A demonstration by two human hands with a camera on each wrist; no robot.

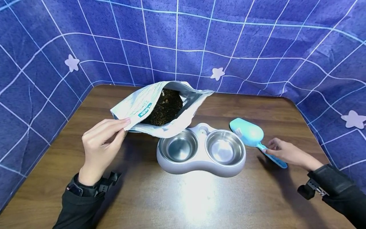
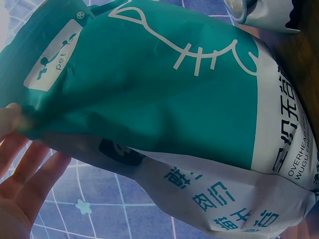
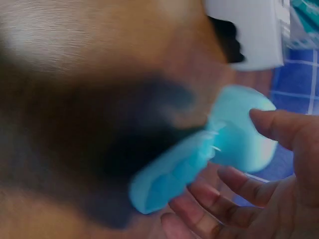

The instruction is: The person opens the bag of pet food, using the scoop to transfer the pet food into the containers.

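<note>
Only the head view looks into the bag (image 1: 132, 109), at half past ten from the double bowl (image 1: 200, 168): dark, crumbly contents (image 1: 166, 109) lie inside, while the left wrist view gives its green printed face. The left hand (image 1: 101, 141), at nine o'clock, has its grip pinched on the bag's edge. The blue scoop (image 1: 249, 132) lies toward three; the blurry right wrist view shows the right hand (image 1: 287, 153) beside it, thumb and fingers apart, contact unclear. The bench's (image 1: 143, 200) far edge meets the blue cloth (image 1: 248, 74) at twelve; its broadest stretch spreads toward six.
</note>
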